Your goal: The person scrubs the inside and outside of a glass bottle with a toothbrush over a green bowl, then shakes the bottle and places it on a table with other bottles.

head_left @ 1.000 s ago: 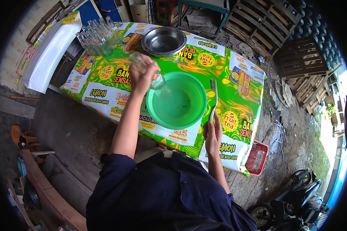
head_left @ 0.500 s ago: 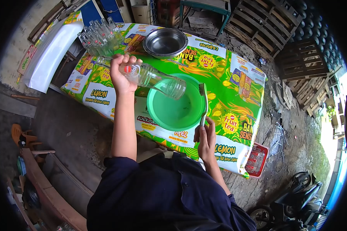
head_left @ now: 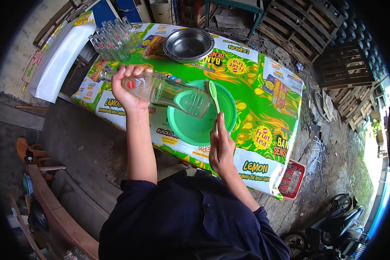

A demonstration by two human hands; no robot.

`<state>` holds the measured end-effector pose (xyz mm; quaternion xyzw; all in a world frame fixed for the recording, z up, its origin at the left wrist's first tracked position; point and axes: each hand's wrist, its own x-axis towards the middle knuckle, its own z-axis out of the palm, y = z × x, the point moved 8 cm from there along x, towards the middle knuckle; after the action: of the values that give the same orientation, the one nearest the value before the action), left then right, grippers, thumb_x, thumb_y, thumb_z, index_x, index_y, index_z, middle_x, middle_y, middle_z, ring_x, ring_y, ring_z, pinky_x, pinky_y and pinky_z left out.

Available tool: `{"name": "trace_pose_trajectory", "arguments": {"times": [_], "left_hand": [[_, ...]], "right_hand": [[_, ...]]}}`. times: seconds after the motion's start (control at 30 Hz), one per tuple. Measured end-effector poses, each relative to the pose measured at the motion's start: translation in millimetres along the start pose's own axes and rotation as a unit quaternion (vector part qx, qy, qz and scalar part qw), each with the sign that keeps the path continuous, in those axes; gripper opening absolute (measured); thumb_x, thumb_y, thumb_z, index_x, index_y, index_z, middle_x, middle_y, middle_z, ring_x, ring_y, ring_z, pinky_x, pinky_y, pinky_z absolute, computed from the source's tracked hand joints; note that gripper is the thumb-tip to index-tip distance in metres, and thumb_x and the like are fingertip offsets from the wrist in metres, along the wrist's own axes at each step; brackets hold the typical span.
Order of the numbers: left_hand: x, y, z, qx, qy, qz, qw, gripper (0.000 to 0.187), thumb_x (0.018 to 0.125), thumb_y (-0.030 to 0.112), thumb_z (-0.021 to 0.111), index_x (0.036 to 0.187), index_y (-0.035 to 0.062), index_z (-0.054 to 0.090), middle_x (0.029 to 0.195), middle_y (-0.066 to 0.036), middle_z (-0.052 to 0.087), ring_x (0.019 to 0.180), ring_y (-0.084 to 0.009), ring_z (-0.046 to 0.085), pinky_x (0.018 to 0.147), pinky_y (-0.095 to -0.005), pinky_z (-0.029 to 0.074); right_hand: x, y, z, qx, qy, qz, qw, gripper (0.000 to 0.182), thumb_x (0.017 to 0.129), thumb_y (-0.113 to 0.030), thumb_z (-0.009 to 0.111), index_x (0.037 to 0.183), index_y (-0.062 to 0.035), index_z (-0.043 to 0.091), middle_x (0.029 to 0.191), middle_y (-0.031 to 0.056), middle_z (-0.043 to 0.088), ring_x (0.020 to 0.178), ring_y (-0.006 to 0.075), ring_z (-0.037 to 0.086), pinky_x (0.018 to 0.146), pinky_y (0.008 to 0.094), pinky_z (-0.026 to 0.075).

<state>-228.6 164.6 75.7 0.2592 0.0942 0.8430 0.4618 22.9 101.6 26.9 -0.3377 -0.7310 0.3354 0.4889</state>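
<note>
Head view: at the centre of the frame, a person's left hand grips a clear glass bottle near its neck, fingers closed around it, holding it nearly level with its base over a green basin. The right hand, fingers wrapped on the handle, raises a green brush beside the bottle's base. A metal bowl and a cluster of empty bottles stand at the upper left on the banner-covered surface. Judged from here, wet glass could slip from the 1-handed grip and strike the basin.
</note>
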Motion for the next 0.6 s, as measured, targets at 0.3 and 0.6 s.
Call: {"name": "trace_pose_trajectory", "arguments": {"times": [0.3, 0.6], "left_hand": [[7, 9, -19, 0.013, 0.082, 0.051, 0.995, 0.012, 0.078, 0.017, 0.051, 0.066, 0.0144, 0.048, 0.065, 0.004, 0.048, 0.067, -0.014, 0.051, 0.073, -0.0398, 0.043], [-1, 13, -17, 0.054, 0.086, 0.063, 0.993, 0.01, 0.077, 0.017, 0.051, 0.067, 0.0141, 0.05, 0.066, 0.004, 0.047, 0.069, -0.0146, 0.05, 0.073, -0.0398, 0.044]], "right_hand": [[-28, 8, 0, -0.068, -0.007, -0.02, 0.997, 0.05, 0.085, 0.007, 0.04, 0.133, 0.0039, 0.03, 0.104, 0.0313, 0.054, 0.089, 0.0387, 0.058, 0.075, 0.0361, 0.047], [5, 10, -7, -0.112, -0.025, -0.002, 0.993, 0.058, 0.081, 0.011, 0.041, 0.136, -0.0031, 0.03, 0.078, 0.0203, 0.05, 0.056, 0.0288, 0.044, 0.052, 0.0347, 0.039]]}}
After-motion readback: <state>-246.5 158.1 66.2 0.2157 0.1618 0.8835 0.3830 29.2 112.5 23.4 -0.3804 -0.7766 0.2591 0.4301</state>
